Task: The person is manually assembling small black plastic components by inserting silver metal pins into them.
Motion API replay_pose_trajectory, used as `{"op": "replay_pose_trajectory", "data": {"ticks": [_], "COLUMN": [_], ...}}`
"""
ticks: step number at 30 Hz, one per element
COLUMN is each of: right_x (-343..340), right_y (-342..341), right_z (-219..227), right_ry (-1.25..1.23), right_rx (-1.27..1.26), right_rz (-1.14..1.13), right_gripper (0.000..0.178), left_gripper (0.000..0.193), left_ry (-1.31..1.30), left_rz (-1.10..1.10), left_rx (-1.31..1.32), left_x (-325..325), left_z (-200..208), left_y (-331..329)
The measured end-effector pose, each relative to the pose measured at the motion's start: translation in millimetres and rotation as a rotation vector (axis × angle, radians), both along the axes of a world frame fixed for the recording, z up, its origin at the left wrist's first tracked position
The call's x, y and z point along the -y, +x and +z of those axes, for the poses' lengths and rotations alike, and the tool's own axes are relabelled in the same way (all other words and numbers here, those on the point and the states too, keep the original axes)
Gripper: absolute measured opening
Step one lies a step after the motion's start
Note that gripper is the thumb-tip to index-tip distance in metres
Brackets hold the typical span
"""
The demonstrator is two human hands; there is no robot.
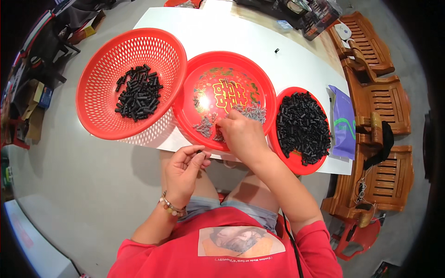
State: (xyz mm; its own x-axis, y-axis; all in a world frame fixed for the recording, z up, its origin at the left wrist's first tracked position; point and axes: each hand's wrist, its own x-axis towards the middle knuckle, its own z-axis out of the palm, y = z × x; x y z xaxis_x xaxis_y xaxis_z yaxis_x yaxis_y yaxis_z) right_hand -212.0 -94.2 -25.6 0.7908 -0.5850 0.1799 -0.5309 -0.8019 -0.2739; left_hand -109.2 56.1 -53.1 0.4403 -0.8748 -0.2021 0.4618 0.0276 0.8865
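My left hand (184, 167) is closed in a pinch around a small black cylinder (200, 151), just off the table's near edge. Over the near side of a shallow red tray (194, 69), my right hand (242, 135) reaches down with its fingers together among small silvery metal pieces (254, 112). Whether it grips one is hidden. To the left, a red mesh basket (97, 92) holds a heap of black cylinders (138, 95). On the right, a red oval tray (296, 163) is filled with many more black cylinders (302, 123).
All of these rest on a white tabletop (296, 65). One loose black piece (276, 50) lies near the far side. A purple packet (342, 123) sits at the right edge. Wooden chairs (382, 102) stand beyond it, with a red stool (359, 238) nearby.
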Motion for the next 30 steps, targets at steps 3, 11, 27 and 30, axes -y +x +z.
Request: {"op": "replay_pose_trajectory", "data": {"ticks": [3, 11, 27, 30], "right_x": [1.5, -8.4, -52.1, -54.6], "right_y": [1.8, -5.5, -47.8, -53.6], "right_z": [1.2, 14.3, 53.4, 52.3], "right_ry": [-0.022, 0.018, 0.059, 0.106], "right_rx": [-0.022, 0.147, 0.408, 0.476], "right_rz": [0.042, 0.059, 0.031, 0.039], "right_gripper": [0.004, 0.006, 0.009, 0.010], "left_gripper": [0.017, 0.019, 0.014, 0.014], "left_ry": [0.009, 0.051, -0.050, -0.082], "left_rz": [-0.002, -0.003, -0.099, -0.154], "left_rx": [-0.035, -0.519, -0.536, -0.614], "left_x": [1.9, 5.9, 14.3, 13.7], "left_z": [0.3, 10.7, 34.0, 32.2], "left_y": [4.3, 10.2, -20.2, -21.2]}}
